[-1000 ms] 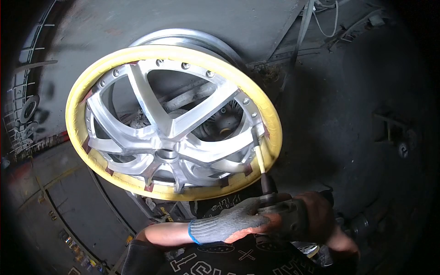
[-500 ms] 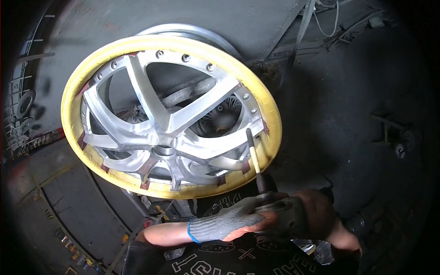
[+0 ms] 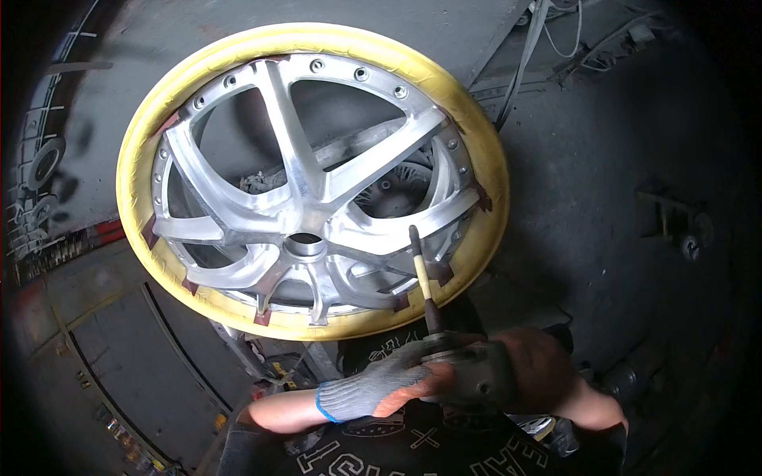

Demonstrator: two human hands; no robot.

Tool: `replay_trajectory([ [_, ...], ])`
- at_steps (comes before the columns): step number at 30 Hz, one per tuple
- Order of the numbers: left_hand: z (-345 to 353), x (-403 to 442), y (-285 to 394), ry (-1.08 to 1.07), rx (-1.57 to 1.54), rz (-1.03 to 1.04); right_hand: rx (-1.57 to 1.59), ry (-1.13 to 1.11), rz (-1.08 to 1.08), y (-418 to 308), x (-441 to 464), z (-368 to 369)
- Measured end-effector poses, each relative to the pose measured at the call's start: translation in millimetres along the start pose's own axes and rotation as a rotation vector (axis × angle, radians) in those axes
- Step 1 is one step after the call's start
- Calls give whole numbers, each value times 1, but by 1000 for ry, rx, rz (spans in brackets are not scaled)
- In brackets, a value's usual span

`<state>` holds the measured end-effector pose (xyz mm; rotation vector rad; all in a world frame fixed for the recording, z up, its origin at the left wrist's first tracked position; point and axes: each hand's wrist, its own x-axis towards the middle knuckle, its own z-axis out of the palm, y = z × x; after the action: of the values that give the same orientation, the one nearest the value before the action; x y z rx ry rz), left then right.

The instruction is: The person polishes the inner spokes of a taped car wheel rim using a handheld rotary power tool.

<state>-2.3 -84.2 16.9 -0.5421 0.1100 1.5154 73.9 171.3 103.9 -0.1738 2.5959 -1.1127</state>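
Note:
A silver alloy wheel (image 3: 305,178) with several spokes fills the middle, its outer rim wrapped in yellow tape (image 3: 136,178) with dark red patches. My left hand (image 3: 389,381), in a grey knit glove with orange fingers and a blue cuff, is wrapped round the front of a dark power tool (image 3: 480,377). Farther back on the same tool, my right hand (image 3: 544,369) is closed round its body, dim and partly in shadow. From the tool a rod with a pale middle (image 3: 422,278) reaches over the wheel, its dark tip at a lower right spoke.
Behind the wheel stands a grey panel (image 3: 190,32). A small wheeled stand (image 3: 675,222) is on the dark floor at the right. Cables (image 3: 575,36) hang at the top right. Several small items (image 3: 127,444) lie at the lower left.
The wheel appears turned and shifted slightly right and up in view. The rod tip has moved left, from near the rim onto the spoke. Both hands keep their hold on the tool.

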Motion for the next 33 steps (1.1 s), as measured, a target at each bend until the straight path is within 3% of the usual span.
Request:
replay_trajectory([
  [15, 11, -67, 25, 172, 322, 134, -11, 19, -56, -50, 40, 21],
  [19, 17, -78, 35, 309, 329, 89, 40, 11, -24, -59, 50, 29],
  [22, 19, -83, 37, 275, 258, 181, 75, -11, -12, -63, 58, 33],
  [24, 18, -86, 40, 124, 177, 262, 94, -3, -13, -65, 61, 38],
  [31, 19, -93, 49, 189, 247, 216, 61, -18, -6, -70, 62, 37],
  [33, 19, -86, 43, 56, 267, 281, 68, -5, 8, -70, 55, 32],
])
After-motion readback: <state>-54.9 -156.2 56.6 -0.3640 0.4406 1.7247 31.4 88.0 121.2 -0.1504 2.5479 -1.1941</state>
